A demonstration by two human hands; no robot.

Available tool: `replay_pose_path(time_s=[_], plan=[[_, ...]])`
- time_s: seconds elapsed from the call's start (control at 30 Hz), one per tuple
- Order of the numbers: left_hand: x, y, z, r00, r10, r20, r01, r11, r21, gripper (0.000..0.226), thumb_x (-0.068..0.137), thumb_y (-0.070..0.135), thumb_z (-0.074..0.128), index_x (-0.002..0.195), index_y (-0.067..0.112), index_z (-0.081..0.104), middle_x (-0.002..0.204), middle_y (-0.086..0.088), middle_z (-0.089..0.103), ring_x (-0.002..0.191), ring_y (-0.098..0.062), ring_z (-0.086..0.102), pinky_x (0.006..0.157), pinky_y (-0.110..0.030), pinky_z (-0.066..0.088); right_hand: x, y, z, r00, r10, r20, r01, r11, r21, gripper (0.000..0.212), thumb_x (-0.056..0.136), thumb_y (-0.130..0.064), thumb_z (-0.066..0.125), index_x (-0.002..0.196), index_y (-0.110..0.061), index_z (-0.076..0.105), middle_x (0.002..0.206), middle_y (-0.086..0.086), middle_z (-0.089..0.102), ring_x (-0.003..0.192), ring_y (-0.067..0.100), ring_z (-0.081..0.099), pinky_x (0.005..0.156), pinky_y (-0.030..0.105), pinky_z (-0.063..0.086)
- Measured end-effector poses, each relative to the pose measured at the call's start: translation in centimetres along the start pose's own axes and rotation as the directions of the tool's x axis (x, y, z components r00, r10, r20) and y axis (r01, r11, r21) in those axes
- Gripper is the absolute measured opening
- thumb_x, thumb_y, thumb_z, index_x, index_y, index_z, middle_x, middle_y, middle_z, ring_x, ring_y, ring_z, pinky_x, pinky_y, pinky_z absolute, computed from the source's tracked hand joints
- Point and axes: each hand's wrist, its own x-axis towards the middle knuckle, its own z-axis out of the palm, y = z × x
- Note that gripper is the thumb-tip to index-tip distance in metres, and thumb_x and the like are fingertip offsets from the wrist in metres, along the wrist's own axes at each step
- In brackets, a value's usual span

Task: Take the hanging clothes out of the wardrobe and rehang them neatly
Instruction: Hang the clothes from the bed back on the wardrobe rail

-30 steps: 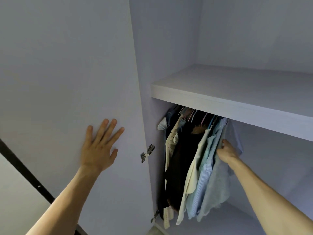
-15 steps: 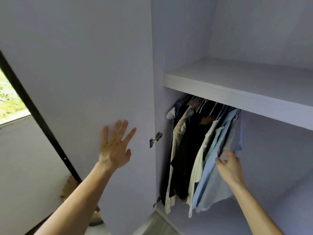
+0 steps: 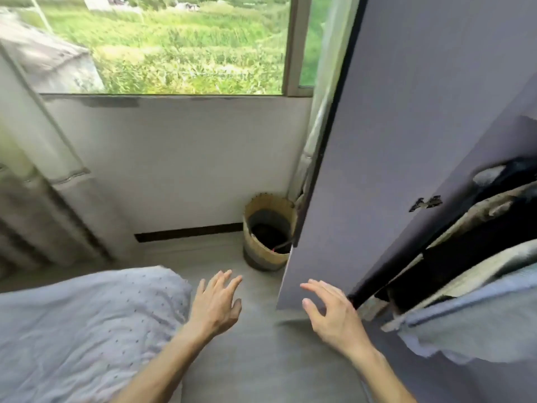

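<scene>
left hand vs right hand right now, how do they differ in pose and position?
The left hand has fingers nearly straight; the right hand has fingers curved with the thumb held apart. The left hand hangs over the floor beside the bed cover; the right hand is by the lower corner of the wardrobe door, contact unclear. Shared: both hold nothing, backs toward the camera.

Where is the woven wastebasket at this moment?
The woven wastebasket stands on the floor right of centre in the head view, below the window, partly hidden behind the outer edge of the open wardrobe door.
</scene>
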Motion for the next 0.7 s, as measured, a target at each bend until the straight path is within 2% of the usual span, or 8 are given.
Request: replay_pose_path(time_s=[0.07,0.13,0.2,0.27,0.47,0.7], plan=[[-4.7,-4.5,1.6,0.988,-0.148,0.050,0.150,0.988,-0.034,0.059,0.096,0.043,0.042,0.153,0.034,0.030,0.162,0.002,0.026,0.151,-0.020,0.020,0.119,-0.046,0.021,-0.5,-2.9,3.8,0.990,-0.076,0.119,0.080,0.996,-0.033,0.036,0.099,-0.035,0.054,0.135,-0.035,0.056,0.145,-0.016,0.049,0.142,0.004,0.032,0.110,0.012,0.017],[-9.6,-8.4,3.1,0.958,-0.277,0.071,0.282,0.956,-0.079,0.058,0.094,0.042,0.043,0.151,0.034,0.034,0.160,0.003,0.030,0.148,-0.019,0.024,0.118,-0.047,0.023,-1.2,-5.9,7.3,0.963,-0.148,0.225,0.163,0.985,-0.050,0.039,0.100,-0.037,0.052,0.138,-0.035,0.054,0.147,-0.017,0.048,0.143,0.003,0.029,0.114,0.015,0.017],[-14.6,-11.7,4.4,0.916,-0.396,0.067,0.402,0.908,-0.120,0.056,0.093,0.042,0.041,0.148,0.034,0.038,0.158,0.005,0.033,0.146,-0.018,0.028,0.116,-0.046,0.027,-2.1,-9.0,10.4,0.921,-0.212,0.327,0.246,0.967,-0.066,0.040,0.100,-0.039,0.051,0.140,-0.036,0.052,0.149,-0.018,0.045,0.145,0.003,0.027,0.118,0.021,0.018],[-19.4,-14.1,5.4,0.862,-0.505,0.055,0.507,0.848,-0.155,0.056,0.092,0.044,0.038,0.147,0.034,0.039,0.157,0.006,0.034,0.146,-0.017,0.029,0.115,-0.043,0.029,-2.8,-11.7,12.9,0.862,-0.281,0.421,0.347,0.934,-0.086,0.041,0.100,-0.040,0.049,0.141,-0.037,0.050,0.150,-0.017,0.044,0.146,0.005,0.025,0.118,0.021,0.017],[-30.9,-18.0,6.7,0.627,-0.779,0.029,0.750,0.593,-0.293,0.056,0.100,0.044,0.037,0.154,0.033,0.029,0.163,0.007,0.023,0.151,-0.015,0.015,0.121,-0.041,0.016,-4.3,-19.8,18.4,0.649,-0.466,0.602,0.609,0.792,-0.044,0.043,0.101,-0.046,0.046,0.143,-0.041,0.045,0.152,-0.020,0.041,0.147,0.007,0.024,0.117,0.022,0.020],[-39.6,-17.7,7.7,0.309,-0.951,0.025,0.863,0.269,-0.428,0.056,0.102,0.044,0.038,0.155,0.031,0.027,0.162,0.004,0.025,0.151,-0.016,0.019,0.121,-0.039,0.021,-5.2,-26.8,22.1,0.317,-0.626,0.712,0.839,0.535,0.096,0.044,0.103,-0.046,0.040,0.146,-0.042,0.040,0.156,-0.020,0.034,0.150,0.006,0.016,0.120,0.027,0.020]])
